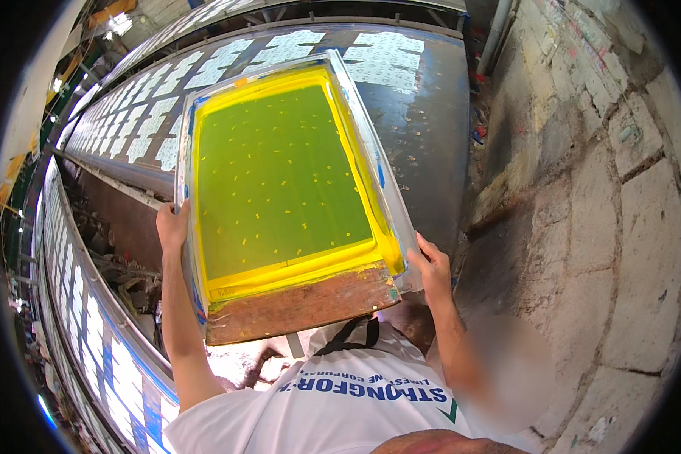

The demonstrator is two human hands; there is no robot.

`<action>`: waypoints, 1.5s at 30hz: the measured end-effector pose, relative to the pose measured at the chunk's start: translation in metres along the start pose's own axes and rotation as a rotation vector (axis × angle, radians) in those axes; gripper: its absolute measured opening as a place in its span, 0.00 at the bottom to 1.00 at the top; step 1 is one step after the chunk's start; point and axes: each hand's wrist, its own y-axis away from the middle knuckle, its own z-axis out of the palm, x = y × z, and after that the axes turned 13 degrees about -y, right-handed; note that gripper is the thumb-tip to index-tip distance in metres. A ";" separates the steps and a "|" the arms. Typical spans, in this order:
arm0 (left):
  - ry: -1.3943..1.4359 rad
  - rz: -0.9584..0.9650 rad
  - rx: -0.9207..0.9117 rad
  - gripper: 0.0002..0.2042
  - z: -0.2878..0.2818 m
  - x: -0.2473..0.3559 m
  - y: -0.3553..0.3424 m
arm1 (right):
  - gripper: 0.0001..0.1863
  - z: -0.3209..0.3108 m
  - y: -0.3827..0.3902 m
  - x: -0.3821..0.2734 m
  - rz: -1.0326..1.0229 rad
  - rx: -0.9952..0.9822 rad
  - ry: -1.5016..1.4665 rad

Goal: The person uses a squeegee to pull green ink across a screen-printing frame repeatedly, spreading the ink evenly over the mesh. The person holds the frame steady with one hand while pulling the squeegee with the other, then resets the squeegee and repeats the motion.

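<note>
A screen printing frame (371, 144) is held up in front of me, its near end close to my shirt. Its mesh (280, 174) is green with small scattered yellow marks, and bright yellow ink borders it on all sides. My left hand (172, 225) is closed around the frame's left edge. At the lower right corner, my right hand (431, 265) grips the opposite edge, thumb on top. Across the near end lies a worn wooden board (303, 304), like a squeegee handle; its lower edge is hidden.
Behind the frame runs a long dark printing table (439, 129) with rows of pale patterned fabric pieces (386, 59). Another long table (91, 325) with white pieces curves along the left. A rough stained wall (575, 181) stands on the right.
</note>
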 end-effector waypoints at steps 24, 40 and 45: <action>-0.137 -0.572 0.060 0.28 -0.034 0.103 0.163 | 0.26 -0.080 -0.232 -0.108 0.030 -0.411 0.222; -0.237 -0.842 0.088 0.34 -0.043 0.049 0.292 | 0.25 -0.007 -0.266 -0.054 0.277 -0.621 0.301; -0.306 -0.938 -0.001 0.37 -0.017 0.098 0.273 | 0.28 -0.016 -0.358 -0.020 0.301 -0.732 0.180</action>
